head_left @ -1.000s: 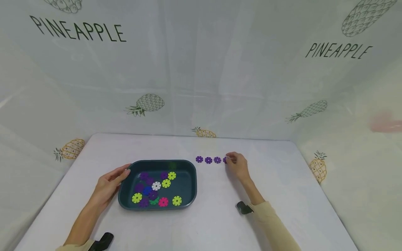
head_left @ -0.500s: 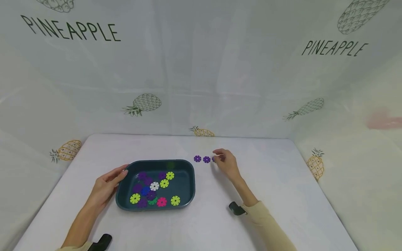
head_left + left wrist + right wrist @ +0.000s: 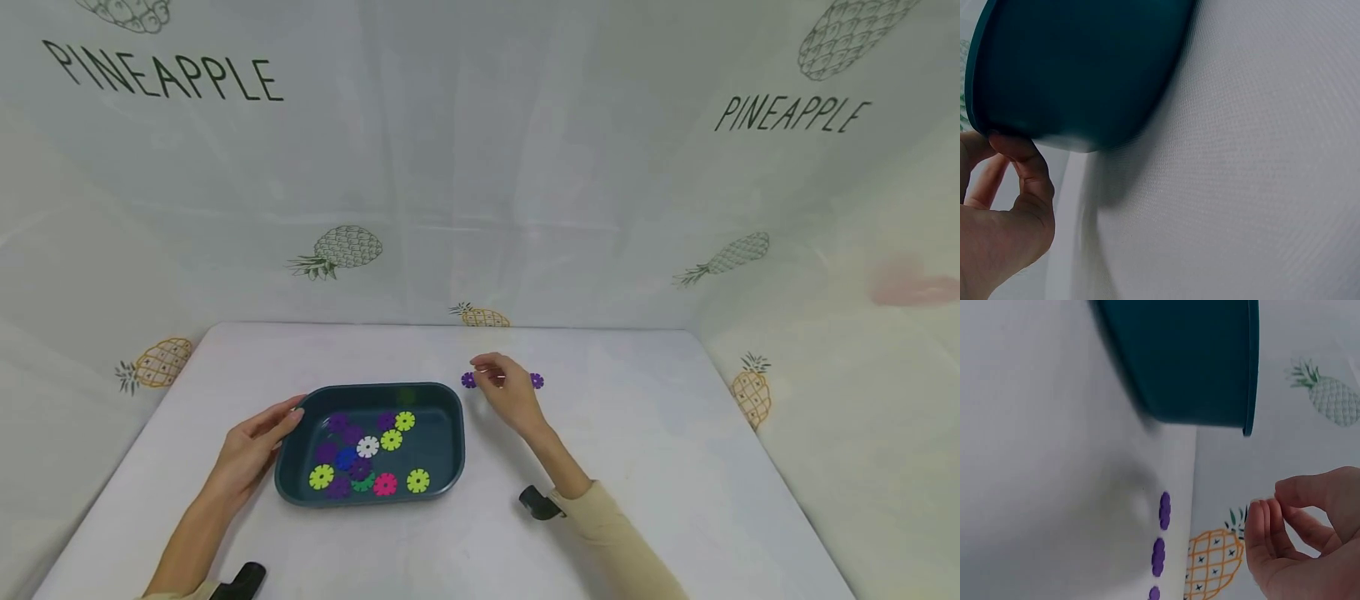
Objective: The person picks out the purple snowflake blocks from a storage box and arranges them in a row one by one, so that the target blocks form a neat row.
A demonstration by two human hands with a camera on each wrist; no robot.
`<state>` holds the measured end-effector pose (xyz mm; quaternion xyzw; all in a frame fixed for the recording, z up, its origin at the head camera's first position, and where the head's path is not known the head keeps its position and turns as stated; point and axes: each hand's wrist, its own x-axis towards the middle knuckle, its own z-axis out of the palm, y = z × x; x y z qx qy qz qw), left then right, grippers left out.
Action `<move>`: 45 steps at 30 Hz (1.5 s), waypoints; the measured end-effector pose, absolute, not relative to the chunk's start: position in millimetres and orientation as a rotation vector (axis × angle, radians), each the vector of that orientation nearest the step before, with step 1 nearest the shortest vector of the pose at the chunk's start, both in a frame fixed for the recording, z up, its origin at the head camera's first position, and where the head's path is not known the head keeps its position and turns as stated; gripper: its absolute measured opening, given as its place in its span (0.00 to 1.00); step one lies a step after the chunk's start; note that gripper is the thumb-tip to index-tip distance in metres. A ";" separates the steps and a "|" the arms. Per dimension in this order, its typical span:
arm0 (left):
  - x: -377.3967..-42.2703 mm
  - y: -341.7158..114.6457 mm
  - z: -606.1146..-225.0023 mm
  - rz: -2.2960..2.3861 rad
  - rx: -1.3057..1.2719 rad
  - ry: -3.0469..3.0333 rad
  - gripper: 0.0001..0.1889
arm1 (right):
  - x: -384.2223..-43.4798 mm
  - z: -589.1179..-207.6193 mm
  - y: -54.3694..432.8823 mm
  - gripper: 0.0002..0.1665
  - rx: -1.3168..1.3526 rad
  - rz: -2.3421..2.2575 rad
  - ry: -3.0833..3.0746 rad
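Observation:
My left hand holds the left rim of a dark teal tray, the thumb on top of the rim. Inside lie several snowflake discs: yellow-green, white, pink, blue, green and purple. My right hand is above a row of purple snowflake discs on the table, hiding its middle. In the right wrist view, three purple discs show below the hand, whose loosely bent fingers have nothing visible between them.
A white-covered table carries the tray and the row of discs. Behind it and at both sides hangs a pale curtain with pineapple prints. A dark wrist camera sits at the right sleeve.
My right hand has moved left from the right-end purple disc, along the row toward the tray, leaving that disc uncovered. My left hand stays at the tray's rim. The view has shifted slightly.

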<state>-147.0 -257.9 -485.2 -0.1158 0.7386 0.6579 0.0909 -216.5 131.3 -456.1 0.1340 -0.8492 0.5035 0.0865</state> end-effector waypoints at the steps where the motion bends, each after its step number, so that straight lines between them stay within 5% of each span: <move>1: -146.5 -258.4 -484.9 1.960 -0.340 2.189 0.31 | -216.0 -456.2 128.2 0.11 0.406 1.493 -2.537; 45: -147.0 -258.4 -486.3 1.977 -0.327 2.182 0.30 | -192.0 -473.5 23.5 0.11 0.947 1.227 -2.699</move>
